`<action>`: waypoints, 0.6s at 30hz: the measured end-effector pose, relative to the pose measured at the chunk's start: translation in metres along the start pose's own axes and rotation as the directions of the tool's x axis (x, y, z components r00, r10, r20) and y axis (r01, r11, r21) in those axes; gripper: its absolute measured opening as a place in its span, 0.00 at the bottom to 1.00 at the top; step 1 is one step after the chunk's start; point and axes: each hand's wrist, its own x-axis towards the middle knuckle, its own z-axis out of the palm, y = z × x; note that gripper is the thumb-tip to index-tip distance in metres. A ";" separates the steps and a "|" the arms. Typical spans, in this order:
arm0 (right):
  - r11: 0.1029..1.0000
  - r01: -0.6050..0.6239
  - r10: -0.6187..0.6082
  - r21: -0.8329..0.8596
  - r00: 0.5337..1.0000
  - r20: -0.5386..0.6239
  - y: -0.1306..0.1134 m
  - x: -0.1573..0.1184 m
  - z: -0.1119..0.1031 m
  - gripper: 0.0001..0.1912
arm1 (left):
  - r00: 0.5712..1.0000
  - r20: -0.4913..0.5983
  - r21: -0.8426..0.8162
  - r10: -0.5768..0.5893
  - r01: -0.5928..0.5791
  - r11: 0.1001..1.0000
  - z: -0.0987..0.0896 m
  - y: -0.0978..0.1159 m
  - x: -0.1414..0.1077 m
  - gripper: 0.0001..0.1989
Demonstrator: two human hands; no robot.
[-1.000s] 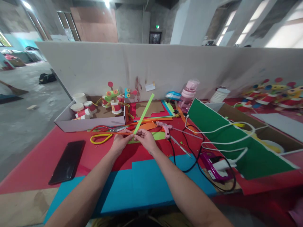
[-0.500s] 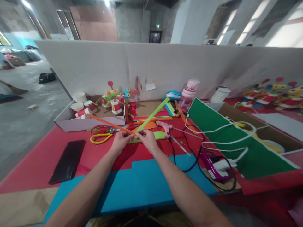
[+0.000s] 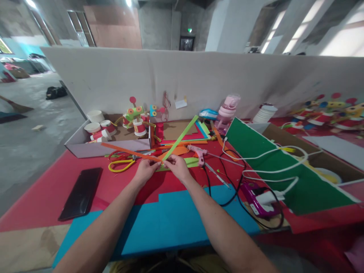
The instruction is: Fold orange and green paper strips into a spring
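Note:
My left hand (image 3: pixel 146 170) and my right hand (image 3: pixel 178 167) meet above the red table (image 3: pixel 51 193), fingertips together. Between them they pinch the joined ends of two paper strips. An orange strip (image 3: pixel 127 151) runs up and to the left from my left fingers. A light green strip (image 3: pixel 182 135) rises up and to the right from my right fingers. Just behind my left hand lie scissors with yellow and red handles (image 3: pixel 121 163). A pink glue gun (image 3: pixel 199 152) lies just right of my right hand.
A black phone (image 3: pixel 81 193) lies at the left. A blue sheet (image 3: pixel 170 220) covers the near table. A white box (image 3: pixel 108 146) holds paper-cup crafts. Coloured paper sheets, a pink bottle (image 3: pixel 227 112), a green board (image 3: pixel 273 170), white cables and a purple charger (image 3: pixel 257 195) fill the right.
The green strip tipped down to the right. The orange strip, flat on the table a second ago, lifted off it and now sticks out to the left. My hands stayed in place.

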 end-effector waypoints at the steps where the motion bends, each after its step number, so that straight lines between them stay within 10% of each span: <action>1: 1.000 0.000 0.000 -0.007 1.000 -0.004 -0.001 0.000 -0.001 0.12 | 1.000 0.012 0.000 -0.011 0.011 1.000 0.000 0.000 0.000 0.14; 18: 0.996 -0.007 0.001 -0.090 0.998 -0.068 -0.002 -0.001 0.000 0.11 | 0.999 0.023 -0.038 -0.043 0.044 0.998 -0.001 -0.007 0.002 0.15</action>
